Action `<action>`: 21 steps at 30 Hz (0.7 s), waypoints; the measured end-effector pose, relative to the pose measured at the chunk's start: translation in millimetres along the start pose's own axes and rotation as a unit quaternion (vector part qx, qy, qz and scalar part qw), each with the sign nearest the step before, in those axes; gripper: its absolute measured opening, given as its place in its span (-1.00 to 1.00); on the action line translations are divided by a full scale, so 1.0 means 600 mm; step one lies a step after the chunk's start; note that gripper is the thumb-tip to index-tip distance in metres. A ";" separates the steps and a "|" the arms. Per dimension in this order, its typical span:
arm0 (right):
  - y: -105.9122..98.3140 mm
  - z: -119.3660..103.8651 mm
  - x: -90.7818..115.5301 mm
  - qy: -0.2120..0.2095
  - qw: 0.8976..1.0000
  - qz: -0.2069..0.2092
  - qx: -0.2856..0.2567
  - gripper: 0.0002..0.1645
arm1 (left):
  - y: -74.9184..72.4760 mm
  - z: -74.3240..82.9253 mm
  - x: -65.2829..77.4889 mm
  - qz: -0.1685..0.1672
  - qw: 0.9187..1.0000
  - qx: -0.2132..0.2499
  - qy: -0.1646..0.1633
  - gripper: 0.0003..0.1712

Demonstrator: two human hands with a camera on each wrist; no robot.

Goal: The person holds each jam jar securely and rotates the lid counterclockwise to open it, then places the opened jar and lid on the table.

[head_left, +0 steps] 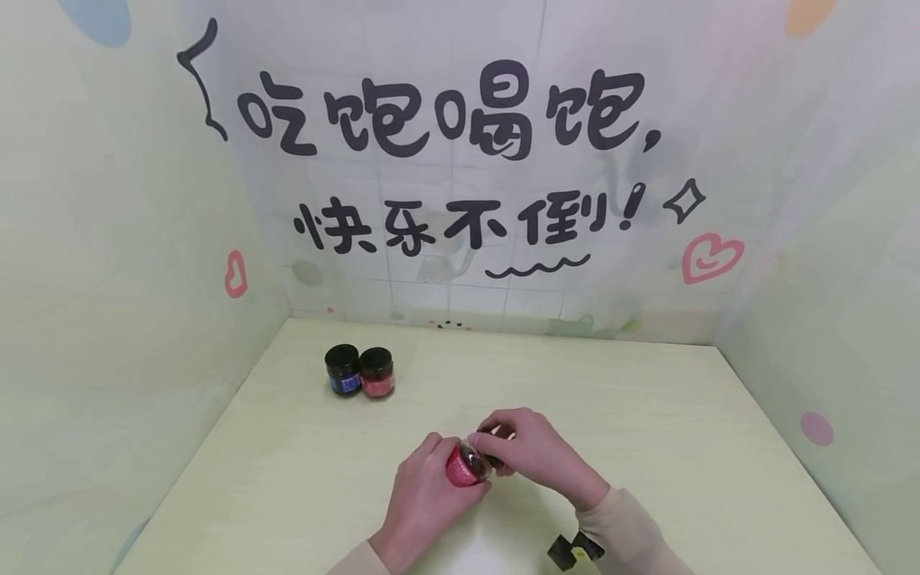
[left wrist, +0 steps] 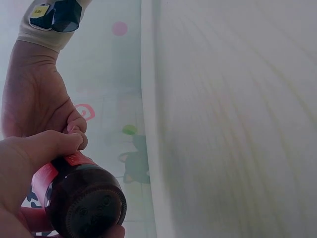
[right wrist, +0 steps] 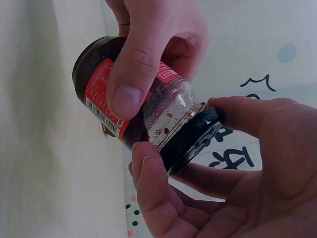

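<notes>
A glass jar [head_left: 462,469] with a red label is tilted over the table, its mouth toward the right. My left hand [head_left: 430,489] grips it round the body, the thumb lying across the label in the right wrist view. Dark contents and oily smears show through the glass [right wrist: 171,111] near the neck. At the jar's mouth is a black lid [right wrist: 190,141], and my right hand [head_left: 539,457] holds this lid by its rim between thumb and fingers. The jar's round base [left wrist: 96,210] faces the camera in the left wrist view.
Toward the back left of the pale table [head_left: 611,399] stand two more black-lidded jars side by side, one with a blue label [head_left: 345,383] and one with a red label [head_left: 378,386]. Printed cloth walls [head_left: 446,176] enclose the table at the back and sides.
</notes>
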State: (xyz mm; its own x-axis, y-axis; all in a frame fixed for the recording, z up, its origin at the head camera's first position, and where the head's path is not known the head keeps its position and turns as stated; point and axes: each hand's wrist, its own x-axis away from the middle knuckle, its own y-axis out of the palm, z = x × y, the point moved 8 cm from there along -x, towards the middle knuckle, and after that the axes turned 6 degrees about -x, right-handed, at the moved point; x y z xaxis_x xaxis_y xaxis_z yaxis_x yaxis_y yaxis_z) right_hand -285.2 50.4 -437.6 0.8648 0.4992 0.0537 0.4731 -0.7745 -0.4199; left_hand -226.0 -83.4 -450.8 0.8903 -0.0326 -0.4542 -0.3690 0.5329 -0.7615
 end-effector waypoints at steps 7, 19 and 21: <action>0.001 0.002 0.001 0.003 1.000 -0.005 -0.007 -0.69 | 0.001 -0.001 0.001 -0.003 1.000 0.000 -0.003 -0.49; 0.002 -0.004 0.003 -0.009 0.999 -0.011 -0.038 -0.70 | 0.001 -0.005 -0.001 -0.010 1.000 0.012 -0.013 -0.45; 0.002 -0.004 0.004 -0.011 0.999 -0.011 -0.041 -0.69 | 0.002 -0.006 -0.001 -0.011 1.000 0.014 -0.016 -0.45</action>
State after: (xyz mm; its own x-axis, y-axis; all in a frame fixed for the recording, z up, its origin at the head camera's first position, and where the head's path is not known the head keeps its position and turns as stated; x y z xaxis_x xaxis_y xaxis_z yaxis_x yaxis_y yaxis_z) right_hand -282.4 49.5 -435.8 0.8508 0.5238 0.0424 0.5048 -0.7922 -0.3430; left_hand -228.0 -85.7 -452.8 0.9063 -0.0184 -0.4223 -0.3418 0.5560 -0.7577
